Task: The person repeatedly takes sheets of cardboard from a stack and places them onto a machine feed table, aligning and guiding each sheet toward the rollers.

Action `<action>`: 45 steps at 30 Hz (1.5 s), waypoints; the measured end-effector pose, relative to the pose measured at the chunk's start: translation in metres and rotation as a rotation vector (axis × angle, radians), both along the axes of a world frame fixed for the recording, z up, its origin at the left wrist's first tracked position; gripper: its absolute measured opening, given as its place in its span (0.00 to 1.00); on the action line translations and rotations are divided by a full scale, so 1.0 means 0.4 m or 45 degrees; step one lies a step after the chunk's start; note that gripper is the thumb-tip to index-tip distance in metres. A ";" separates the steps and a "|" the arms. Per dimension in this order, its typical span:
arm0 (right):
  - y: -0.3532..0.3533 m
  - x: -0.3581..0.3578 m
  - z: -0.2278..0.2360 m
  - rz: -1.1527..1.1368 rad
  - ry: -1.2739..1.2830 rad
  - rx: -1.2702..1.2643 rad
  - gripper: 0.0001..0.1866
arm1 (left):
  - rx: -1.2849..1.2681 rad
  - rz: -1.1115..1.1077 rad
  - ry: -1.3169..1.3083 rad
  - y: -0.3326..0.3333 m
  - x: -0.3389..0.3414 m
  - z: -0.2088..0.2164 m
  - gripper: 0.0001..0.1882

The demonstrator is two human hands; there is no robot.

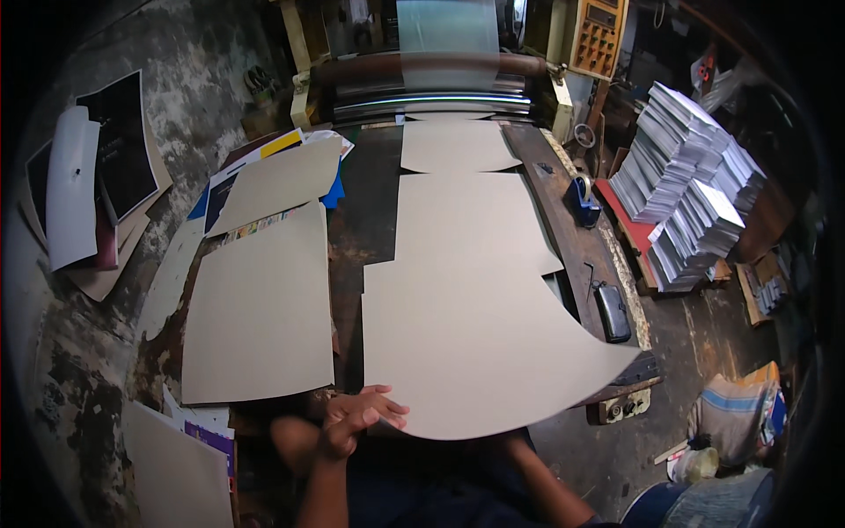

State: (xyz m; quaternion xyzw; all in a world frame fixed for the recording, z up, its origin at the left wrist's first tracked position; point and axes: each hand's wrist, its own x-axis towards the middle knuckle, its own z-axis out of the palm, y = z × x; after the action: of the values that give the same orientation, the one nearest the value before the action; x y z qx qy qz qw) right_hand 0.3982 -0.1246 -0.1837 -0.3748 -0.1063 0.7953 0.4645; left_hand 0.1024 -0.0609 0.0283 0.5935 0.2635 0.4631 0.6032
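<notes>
Sheets of grey-beige card run in a line down the dark desk [352, 220] from the roller machine [440, 75] at the far end, and I am working the nearest one. My left hand [356, 414] lies at the near edge of that large sheet [475, 352], fingers spread and slightly curled, the tips touching its lower left margin; the grip is loose and mostly open, resting on the card rather than pinching it. My right hand is hidden under the same sheet, with only the forearm [546, 488] showing below, so I cannot tell how that grip stands. The sheet's right corner curls up and hangs past the desk edge, near a small dark case [612, 312] and a blue tape dispenser [581, 201]. A second pile of card [260, 308] lies to the left, well apart from the sheet in hand. Stacks of printed paper [691, 189] stand on the floor at right. To handle this well, I judge the card wants support from both sides at once, kept flat and low, drawn squarely toward me so the lifted corner neither creases nor catches the case.
</notes>
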 end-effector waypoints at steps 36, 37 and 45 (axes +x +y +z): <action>0.100 -0.048 0.101 -0.392 -0.072 0.092 0.20 | 0.064 0.062 0.018 0.059 0.049 -0.029 0.19; 0.109 -0.056 0.104 -0.412 -0.092 0.102 0.20 | 0.061 0.065 0.021 0.073 0.048 -0.051 0.19; -0.025 -0.040 0.222 -0.052 -0.245 0.302 0.21 | -0.029 0.263 0.245 0.114 0.061 -0.159 0.19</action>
State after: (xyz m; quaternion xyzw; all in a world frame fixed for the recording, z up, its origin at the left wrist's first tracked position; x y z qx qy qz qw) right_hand 0.3822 -0.1347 -0.0951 -0.3940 -0.2359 0.7279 0.5092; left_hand 0.1267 -0.0151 -0.0352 0.5979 0.3851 0.4608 0.5310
